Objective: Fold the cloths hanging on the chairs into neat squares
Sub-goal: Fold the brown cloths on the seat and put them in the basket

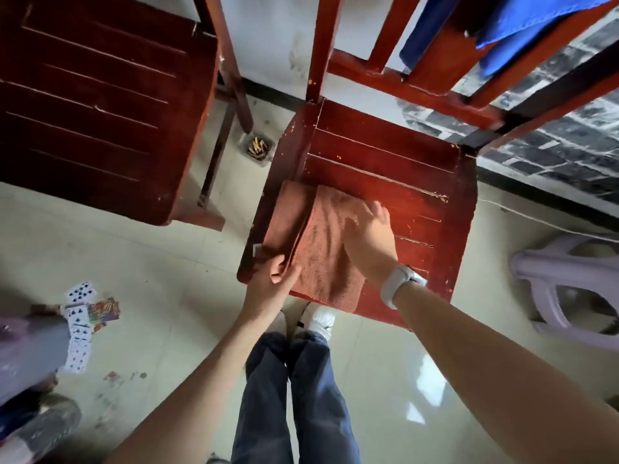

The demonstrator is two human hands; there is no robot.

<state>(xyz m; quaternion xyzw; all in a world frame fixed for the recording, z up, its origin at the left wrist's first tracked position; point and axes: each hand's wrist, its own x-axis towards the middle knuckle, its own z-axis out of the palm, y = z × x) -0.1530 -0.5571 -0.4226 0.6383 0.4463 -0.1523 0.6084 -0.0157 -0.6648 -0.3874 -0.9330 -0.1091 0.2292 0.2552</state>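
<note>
Orange terry cloth [321, 256] lies folded on the red wooden chair seat [402, 169]; left hand [271, 279] pinches its edge, right hand [370, 236] presses flat.

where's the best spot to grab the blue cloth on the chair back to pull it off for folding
Probably the lower hanging edge of the blue cloth, where it drapes free over the top of the chair back. Come from the front, above the seat, and pinch that loose edge. It hangs clear of the wood, so a grip there can lift it up and off. Both hands are busy on the orange cloth for now.
</note>
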